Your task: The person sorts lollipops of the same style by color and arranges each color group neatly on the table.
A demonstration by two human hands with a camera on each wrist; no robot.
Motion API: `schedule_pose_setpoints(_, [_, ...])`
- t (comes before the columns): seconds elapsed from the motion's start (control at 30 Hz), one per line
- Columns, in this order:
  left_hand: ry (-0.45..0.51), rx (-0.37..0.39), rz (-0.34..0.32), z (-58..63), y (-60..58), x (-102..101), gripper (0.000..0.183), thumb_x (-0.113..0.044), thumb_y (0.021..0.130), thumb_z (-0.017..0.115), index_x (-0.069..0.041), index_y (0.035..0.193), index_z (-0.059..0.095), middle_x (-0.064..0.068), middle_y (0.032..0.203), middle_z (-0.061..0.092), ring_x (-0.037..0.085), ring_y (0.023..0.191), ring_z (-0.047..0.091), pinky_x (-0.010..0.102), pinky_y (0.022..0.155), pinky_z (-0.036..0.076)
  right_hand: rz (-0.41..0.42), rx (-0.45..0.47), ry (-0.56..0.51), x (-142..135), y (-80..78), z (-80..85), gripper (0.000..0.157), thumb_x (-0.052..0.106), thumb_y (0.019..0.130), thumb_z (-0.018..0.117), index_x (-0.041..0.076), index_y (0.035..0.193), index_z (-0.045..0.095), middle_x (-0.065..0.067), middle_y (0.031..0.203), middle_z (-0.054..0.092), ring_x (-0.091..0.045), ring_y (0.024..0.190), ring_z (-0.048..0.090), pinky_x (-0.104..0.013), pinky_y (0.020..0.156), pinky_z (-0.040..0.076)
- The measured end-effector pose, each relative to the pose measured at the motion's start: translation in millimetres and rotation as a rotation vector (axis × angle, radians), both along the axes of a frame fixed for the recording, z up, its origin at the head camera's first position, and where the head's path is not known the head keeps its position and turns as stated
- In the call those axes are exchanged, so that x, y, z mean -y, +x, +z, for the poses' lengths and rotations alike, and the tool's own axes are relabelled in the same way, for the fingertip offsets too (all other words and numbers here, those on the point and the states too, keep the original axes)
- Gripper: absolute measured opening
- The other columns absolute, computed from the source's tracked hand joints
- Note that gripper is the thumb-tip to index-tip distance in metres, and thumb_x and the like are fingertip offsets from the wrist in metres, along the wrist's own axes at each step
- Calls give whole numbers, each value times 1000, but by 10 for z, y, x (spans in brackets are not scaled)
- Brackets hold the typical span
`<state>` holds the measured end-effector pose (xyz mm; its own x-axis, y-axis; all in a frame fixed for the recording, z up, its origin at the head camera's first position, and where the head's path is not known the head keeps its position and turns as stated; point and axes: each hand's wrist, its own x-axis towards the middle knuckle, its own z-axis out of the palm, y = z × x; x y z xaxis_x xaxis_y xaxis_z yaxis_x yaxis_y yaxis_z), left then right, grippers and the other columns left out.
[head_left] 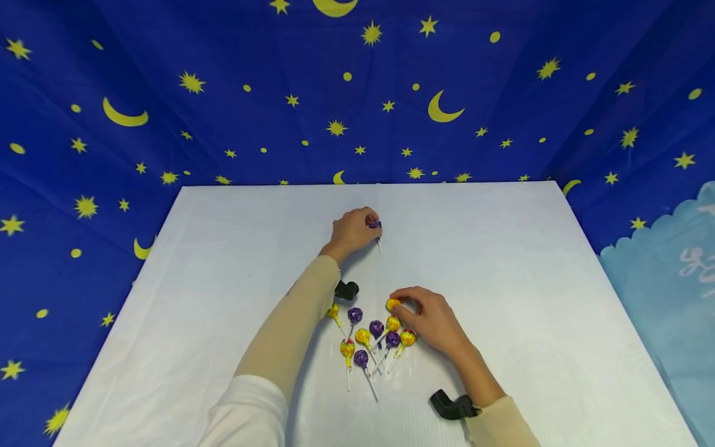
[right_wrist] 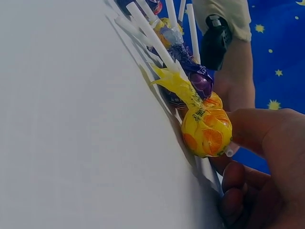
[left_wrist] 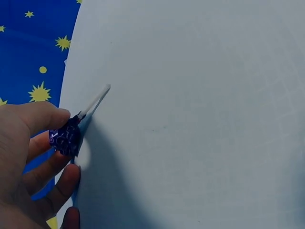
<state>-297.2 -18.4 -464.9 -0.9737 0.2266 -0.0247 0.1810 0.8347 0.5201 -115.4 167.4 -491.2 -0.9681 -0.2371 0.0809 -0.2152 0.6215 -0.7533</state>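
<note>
My left hand (head_left: 353, 231) is out toward the far side of the white table, pinching a purple-wrapped lollipop (left_wrist: 66, 137) between thumb and fingers. Its white stick points away from the hand. Beside the pile, my right hand (head_left: 432, 318) has thumb and fingertips on a yellow lollipop (head_left: 393, 305), whose stick is mostly hidden. Several other lollipops lie together, among them a purple one (head_left: 361, 358) and a yellow one (head_left: 347, 349). In the right wrist view, a yellow lollipop with orange-slice prints (right_wrist: 207, 131) fills the front and partly covers the fingertips.
Each wrist wears a black camera mount, the right one (head_left: 451, 405) near the table's front. The white table (head_left: 234, 248) meets a blue curtain with yellow stars and moons (head_left: 391, 74) at the back and sides. A light-blue cloth (head_left: 665, 279) hangs at right.
</note>
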Motion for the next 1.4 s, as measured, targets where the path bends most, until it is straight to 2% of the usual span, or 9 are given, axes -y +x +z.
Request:
schedule_pose_setpoints(0.17, [10,-15,-1,58,-19,25,31,-33,85,68,-21,113,65,-2,102,64,19,98,57,53,90,35,10,-19,14,8,-54,35,19,32,89,70,29,108,69,16,98,63,-9,58,50,-30,54,41])
schedule_pose_setpoints(0.47, [65,-6,-27,151,-52,53,44,-34,86,69,-18,125,59,-2,118,61,18,112,53,53,98,31,-1,-14,12,7,-109,89,19,33,89,70,30,108,69,15,98,63,-9,58,51,-30,54,42])
schedule_pose_setpoints(0.67, [97,-16,-47,193,-14,148,46,-32,87,70,-17,128,57,1,123,58,20,117,51,49,99,33,-21,-27,4,18,-103,93,19,35,88,71,32,107,69,15,95,63,-10,57,50,-31,52,41])
schedule_pose_setpoints(0.83, [127,37,-61,170,93,285,48,-27,87,69,-14,132,54,6,127,55,22,119,49,40,101,35,-9,-4,9,36,-35,61,19,35,88,70,32,107,69,16,97,63,-9,58,50,-30,53,41])
schedule_pose_setpoints(0.93, [136,50,-56,152,160,337,50,-29,88,69,-14,133,53,8,129,53,22,119,48,40,100,36,-10,3,13,35,6,51,19,36,88,70,32,107,69,17,96,62,-9,58,50,-29,53,41])
schedule_pose_setpoints(1.1, [81,7,-55,195,293,366,56,-36,89,66,-16,137,48,8,132,49,23,116,50,43,96,39,-30,-8,11,20,36,34,19,36,87,71,32,106,70,17,94,63,-9,58,49,-30,52,40])
schedule_pose_setpoints(1.27, [-10,-16,-19,278,465,407,63,-39,88,65,-17,142,42,8,134,49,25,117,51,50,97,36,-24,24,7,26,67,-11,19,38,87,71,35,105,70,17,95,62,-9,58,49,-29,53,41])
schedule_pose_setpoints(1.4, [-25,-38,2,329,583,448,65,-39,88,65,-16,143,40,7,131,52,25,114,53,51,95,37,-20,26,0,43,73,-24,18,39,87,71,35,105,70,17,95,62,-10,58,50,-29,52,41])
